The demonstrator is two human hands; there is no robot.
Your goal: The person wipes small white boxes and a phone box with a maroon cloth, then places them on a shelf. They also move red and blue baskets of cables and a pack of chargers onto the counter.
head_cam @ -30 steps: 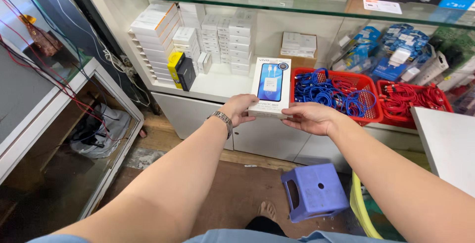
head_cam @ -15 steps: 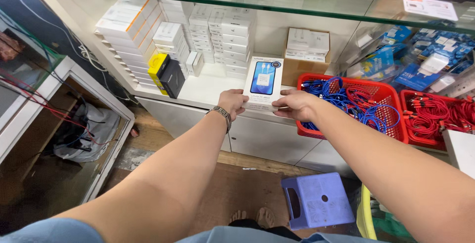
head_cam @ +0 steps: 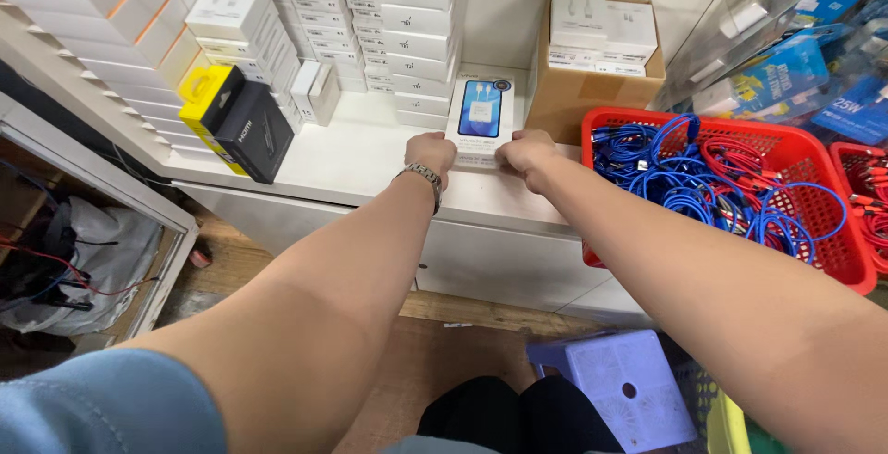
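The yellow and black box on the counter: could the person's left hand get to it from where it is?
Probably yes: the left hand grips the white box, and bare shelf lies between it and the yellow and black box.

A flat box (head_cam: 480, 119) stood upright on the shelf (head_cam: 351, 158), held at its lower corners between the left hand (head_cam: 430, 153) and the right hand (head_cam: 524, 152). Behind it and to its left rose stacks of small boxes (head_cam: 407, 19). Farther left, two packs (head_cam: 236, 123) leaned on another stack. Just right of the flat box sat a cardboard carton (head_cam: 592, 66) with boxes in it, and right of that a basket (head_cam: 823, 260) with cables in it. A stool (head_cam: 615, 389) stood on the floor below the shelf.
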